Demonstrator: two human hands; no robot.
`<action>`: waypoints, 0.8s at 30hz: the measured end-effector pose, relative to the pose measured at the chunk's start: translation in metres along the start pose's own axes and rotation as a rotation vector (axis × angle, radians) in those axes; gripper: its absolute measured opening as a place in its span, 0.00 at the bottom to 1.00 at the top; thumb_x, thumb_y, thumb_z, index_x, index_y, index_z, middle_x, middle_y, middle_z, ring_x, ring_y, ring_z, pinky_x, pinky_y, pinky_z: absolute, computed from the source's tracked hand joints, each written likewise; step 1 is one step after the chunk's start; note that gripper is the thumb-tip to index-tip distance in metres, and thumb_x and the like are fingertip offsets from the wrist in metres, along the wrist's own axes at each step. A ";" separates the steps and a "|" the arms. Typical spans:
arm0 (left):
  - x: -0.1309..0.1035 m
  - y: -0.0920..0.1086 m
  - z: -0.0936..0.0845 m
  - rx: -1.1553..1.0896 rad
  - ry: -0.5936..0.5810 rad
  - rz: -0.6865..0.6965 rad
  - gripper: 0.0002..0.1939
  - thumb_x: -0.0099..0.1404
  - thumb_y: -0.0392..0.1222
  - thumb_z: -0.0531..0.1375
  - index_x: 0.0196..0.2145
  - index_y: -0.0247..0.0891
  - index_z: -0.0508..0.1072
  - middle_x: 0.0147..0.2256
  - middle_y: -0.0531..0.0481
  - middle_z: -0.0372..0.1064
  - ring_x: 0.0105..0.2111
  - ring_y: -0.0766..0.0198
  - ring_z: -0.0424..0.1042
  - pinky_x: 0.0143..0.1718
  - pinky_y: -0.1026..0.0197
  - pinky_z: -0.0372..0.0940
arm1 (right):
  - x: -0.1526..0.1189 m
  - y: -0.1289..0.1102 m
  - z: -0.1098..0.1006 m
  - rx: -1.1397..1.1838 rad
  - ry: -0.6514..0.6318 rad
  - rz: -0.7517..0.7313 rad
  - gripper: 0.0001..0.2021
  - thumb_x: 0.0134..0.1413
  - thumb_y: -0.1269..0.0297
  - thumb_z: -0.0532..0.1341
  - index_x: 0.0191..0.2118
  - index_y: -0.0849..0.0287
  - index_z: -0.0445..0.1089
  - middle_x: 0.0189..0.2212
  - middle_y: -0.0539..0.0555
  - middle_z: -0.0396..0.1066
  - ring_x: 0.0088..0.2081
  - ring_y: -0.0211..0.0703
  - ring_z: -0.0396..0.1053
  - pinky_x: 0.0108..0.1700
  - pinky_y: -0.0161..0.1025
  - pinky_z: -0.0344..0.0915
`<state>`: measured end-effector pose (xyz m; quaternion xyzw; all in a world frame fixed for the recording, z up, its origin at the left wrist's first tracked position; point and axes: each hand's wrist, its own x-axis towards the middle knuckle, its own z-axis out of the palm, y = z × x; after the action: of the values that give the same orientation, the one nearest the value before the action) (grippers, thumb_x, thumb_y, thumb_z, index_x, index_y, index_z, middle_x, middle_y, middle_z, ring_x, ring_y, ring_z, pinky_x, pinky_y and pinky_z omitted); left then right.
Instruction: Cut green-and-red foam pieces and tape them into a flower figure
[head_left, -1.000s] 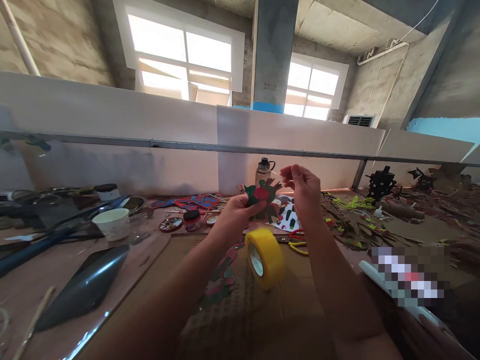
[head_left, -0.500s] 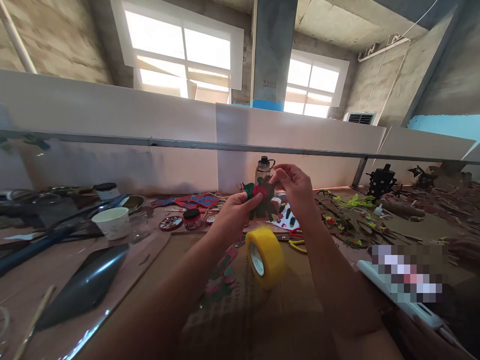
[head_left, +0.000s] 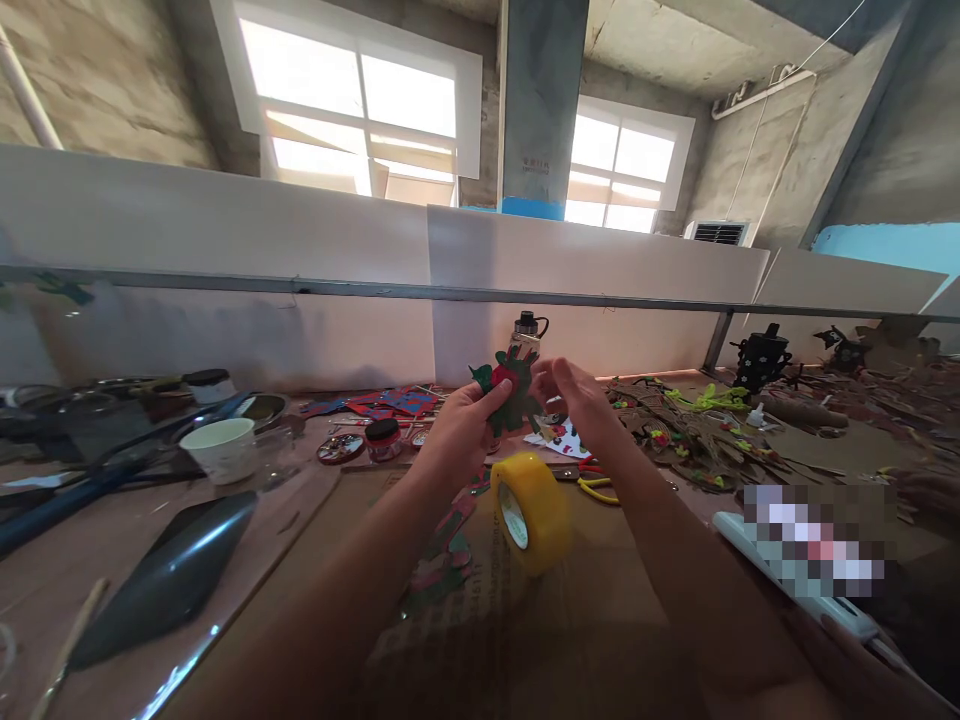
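My left hand pinches a dark green leafy cut-out piece with a red part at its middle, held upright over the work surface. Close to the right edge of that piece is my right hand, its fingers curled; whether anything small is between them is hidden. Below both hands a roll of yellow tape stands on the brown cardboard. Pink and green cut pieces lie left of the tape, partly behind my left forearm.
Behind the hands stands a bottle. Yellow-handled pliers lie right of the tape. A paper cup and a dark sheet are at the left. Twigs and a white power strip are at the right.
My right hand has come down and slightly away from the leafy piece, its fingers now lower. My left hand has moved a little left with the piece.
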<state>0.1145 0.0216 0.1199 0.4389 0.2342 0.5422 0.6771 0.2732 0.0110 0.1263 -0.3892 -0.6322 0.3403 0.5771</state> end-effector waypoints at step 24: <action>0.002 0.005 -0.004 0.098 0.083 0.054 0.17 0.42 0.45 0.75 0.25 0.34 0.76 0.25 0.48 0.76 0.23 0.64 0.72 0.25 0.63 0.66 | -0.024 0.018 0.006 -0.083 -0.066 0.040 0.19 0.52 0.47 0.65 0.28 0.60 0.67 0.25 0.47 0.65 0.29 0.36 0.59 0.34 0.34 0.58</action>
<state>0.1091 0.0247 0.1221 0.4549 0.2763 0.5659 0.6296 0.2694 -0.0018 0.0986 -0.4140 -0.6564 0.3378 0.5326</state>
